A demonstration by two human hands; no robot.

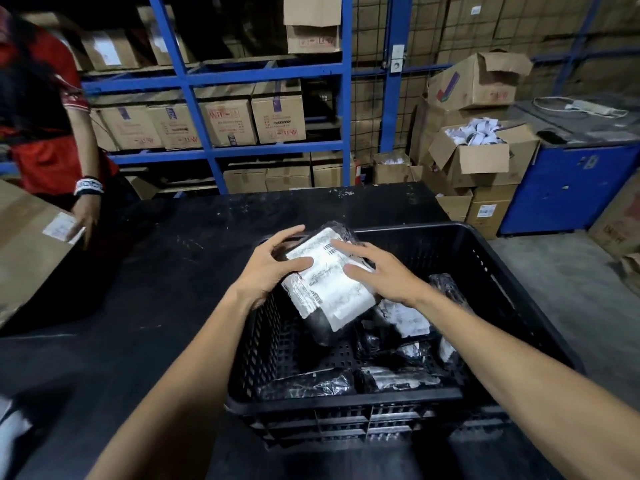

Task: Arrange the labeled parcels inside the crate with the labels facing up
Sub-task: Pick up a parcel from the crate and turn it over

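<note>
A black plastic crate (pixel 519 306) stands on the dark table (pixel 173 271). Over its far left corner I hold a black-wrapped parcel (pixel 332 289), tilted, its white label facing up. My left hand (pixel 273 268) grips the parcel's left edge, thumb on the label. My right hand (pixel 381 268) lies flat on the label's right side, fingers spread. Inside the crate lie several more black parcels: one (pixel 405 318) shows a white label, others (pixel 308 382) at the near side show crumpled wrap with labels hard to read.
Another person in red (pixel 45 133) stands at the left, a hand on a labeled cardboard box (pixel 27 254). Blue shelving (pixel 194 109) with cartons fills the back. Open cartons (pixel 485 154) and a blue cabinet (pixel 568 192) stand at the right.
</note>
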